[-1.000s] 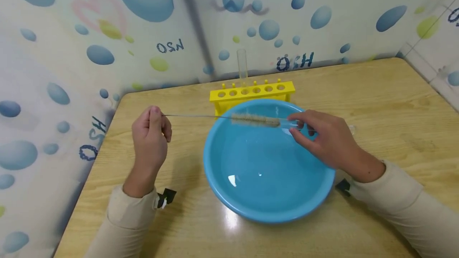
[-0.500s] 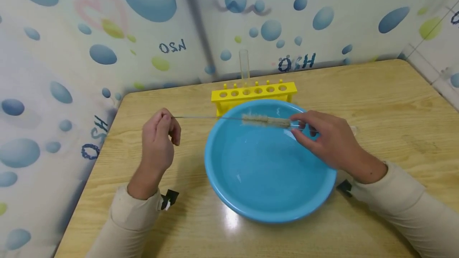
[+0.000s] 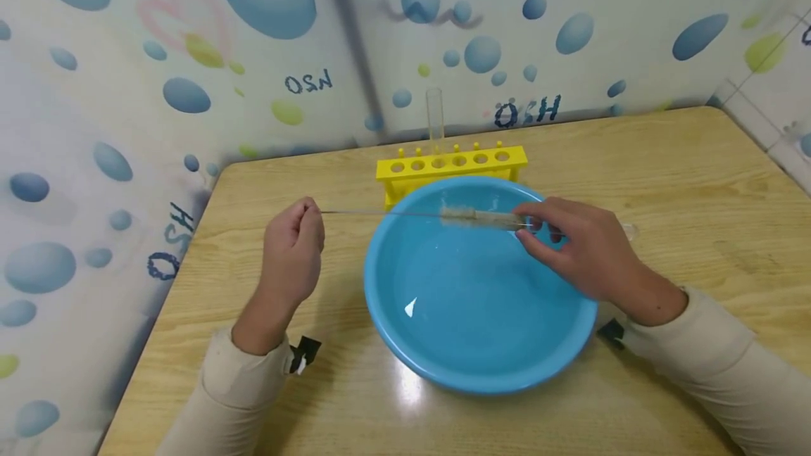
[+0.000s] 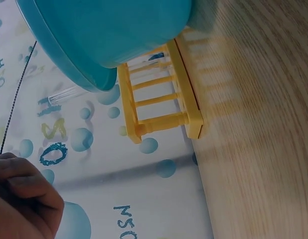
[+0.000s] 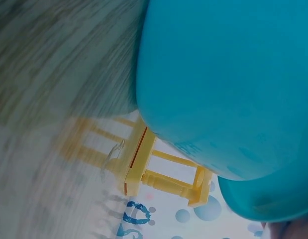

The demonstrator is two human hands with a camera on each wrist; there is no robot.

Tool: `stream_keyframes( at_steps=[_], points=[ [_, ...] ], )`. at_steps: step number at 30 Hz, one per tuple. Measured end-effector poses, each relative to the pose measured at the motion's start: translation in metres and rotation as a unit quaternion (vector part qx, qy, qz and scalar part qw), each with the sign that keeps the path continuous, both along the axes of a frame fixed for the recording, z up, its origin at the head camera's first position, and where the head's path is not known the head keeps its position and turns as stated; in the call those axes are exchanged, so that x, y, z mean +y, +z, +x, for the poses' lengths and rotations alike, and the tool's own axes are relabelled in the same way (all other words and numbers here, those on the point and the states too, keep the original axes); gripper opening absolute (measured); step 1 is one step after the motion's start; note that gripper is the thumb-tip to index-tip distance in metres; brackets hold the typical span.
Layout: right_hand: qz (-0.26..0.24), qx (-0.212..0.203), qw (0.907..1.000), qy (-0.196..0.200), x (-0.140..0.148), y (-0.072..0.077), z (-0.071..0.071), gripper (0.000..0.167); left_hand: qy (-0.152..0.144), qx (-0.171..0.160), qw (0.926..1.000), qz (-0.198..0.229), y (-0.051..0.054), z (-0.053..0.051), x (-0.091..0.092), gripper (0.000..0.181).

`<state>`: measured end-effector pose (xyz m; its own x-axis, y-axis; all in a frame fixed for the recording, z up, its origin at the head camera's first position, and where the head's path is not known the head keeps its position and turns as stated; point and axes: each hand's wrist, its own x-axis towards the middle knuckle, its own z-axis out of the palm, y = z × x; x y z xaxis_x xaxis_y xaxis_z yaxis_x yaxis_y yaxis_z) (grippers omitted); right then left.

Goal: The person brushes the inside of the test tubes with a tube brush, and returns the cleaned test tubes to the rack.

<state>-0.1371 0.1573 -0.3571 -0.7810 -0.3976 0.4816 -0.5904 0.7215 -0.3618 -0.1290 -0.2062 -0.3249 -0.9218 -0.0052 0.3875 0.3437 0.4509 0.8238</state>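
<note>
In the head view my left hand [image 3: 294, 252] grips the thin wire handle of a test tube brush [image 3: 457, 214]. The handle [image 4: 18, 92] also shows in the left wrist view, running up from my fingers. Part of the bristly head sits inside a clear glass test tube [image 3: 500, 220], and the rest sticks out of its mouth. My right hand [image 3: 579, 245] pinches this tube between thumb and fingers, its closed end hidden by the hand. Brush and tube lie nearly level above a blue basin [image 3: 374, 301] of water.
Behind the basin stands a yellow test tube rack [image 3: 451, 163] with another test tube [image 3: 435, 115] upright in it. A clear glass piece [image 3: 629, 231] shows on the wooden table [image 3: 684, 181] past my right hand. A patterned wall [image 3: 355, 34] borders the table.
My left hand has moved to the right, pushing the brush deeper into the tube. The right hand holds the tube in nearly the same place.
</note>
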Motion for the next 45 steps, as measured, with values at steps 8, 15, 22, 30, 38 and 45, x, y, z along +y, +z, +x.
stream_keyframes(
  at_steps=[8,15,22,30,38,45],
  points=[
    [0.006,0.002,1.0,0.007,0.002,-0.001,-0.001,0.035,-0.012,0.009,0.9993,-0.035,0.0,0.001,0.001,0.044],
    [0.013,-0.002,0.9999,0.004,0.002,-0.002,0.0,0.035,-0.017,-0.007,0.997,-0.076,0.002,0.004,0.004,0.044],
    [0.021,-0.011,0.9997,0.001,0.002,-0.002,0.001,0.035,-0.034,-0.027,0.9928,-0.111,0.004,0.007,0.009,0.044],
    [0.027,-0.011,0.9996,0.0,0.0,-0.002,0.001,0.035,-0.062,-0.02,0.9905,-0.122,0.002,0.011,0.01,0.044],
    [0.034,-0.002,0.9993,0.014,-0.001,0.003,-0.002,0.035,-0.075,-0.028,0.9885,-0.128,0.0,0.01,0.013,0.042],
    [0.052,0.012,0.9982,0.026,-0.002,0.007,-0.001,0.04,-0.1,-0.023,0.9879,-0.116,-0.003,0.012,0.018,0.041]
  ],
)
